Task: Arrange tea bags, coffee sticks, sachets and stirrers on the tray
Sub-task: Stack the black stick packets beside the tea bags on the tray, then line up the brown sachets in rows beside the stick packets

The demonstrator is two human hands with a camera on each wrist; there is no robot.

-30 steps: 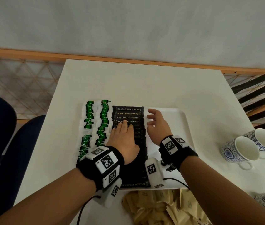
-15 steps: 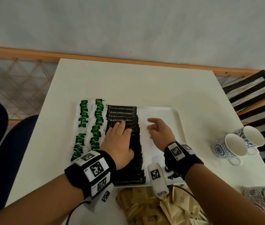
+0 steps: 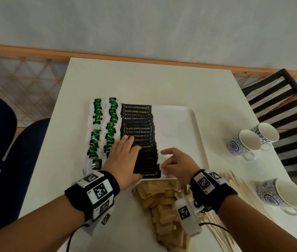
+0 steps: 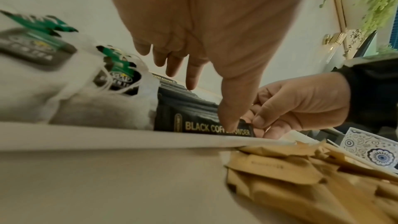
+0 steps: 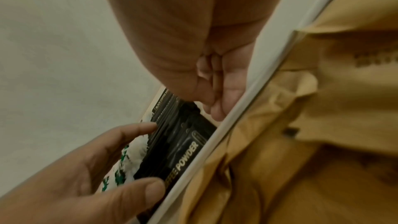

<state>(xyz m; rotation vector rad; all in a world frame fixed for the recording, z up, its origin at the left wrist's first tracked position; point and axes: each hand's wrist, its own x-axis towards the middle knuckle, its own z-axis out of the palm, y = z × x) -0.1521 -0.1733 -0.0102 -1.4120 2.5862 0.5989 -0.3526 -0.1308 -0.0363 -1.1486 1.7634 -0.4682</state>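
From the head camera we saw a white tray [image 3: 197, 135] on a pale table [image 3: 144, 82], with two columns of green-tagged tea bags [image 3: 104, 130] along its left side and, just beside them, a long overlapping column of black coffee sticks [image 3: 138, 122] printed "BLACK COFFEE POWDER". Our left hand [image 3: 124, 159] lay flat on the near part of that column, fingers straight and pressing down, gripping nothing. Our right hand [image 3: 178, 165] sat at the column's right edge near the tray's front rim, its fingers curled inward. A heap of brown sachets [image 3: 164, 206] lay on the table just in front of the tray, pale wooden stirrers [image 3: 238, 190] were spread to its right, and three blue-patterned cups [image 3: 244, 144] stood well apart on the right. From the left wrist we saw the left fingers [image 4: 191, 74] extended over the sticks, the thumb resting on the nearest stick [image 4: 202, 127], and the right hand [image 4: 297, 106] with curled fingertips touching that stick's right end; whether it pinched it we could not tell. From the right wrist we saw curled right fingers [image 5: 219, 94] against the tray rim [image 5: 232, 122], the left hand [image 5: 107, 168] spread on the sticks [image 5: 183, 144], and sachets [image 5: 323, 125] outside the rim.
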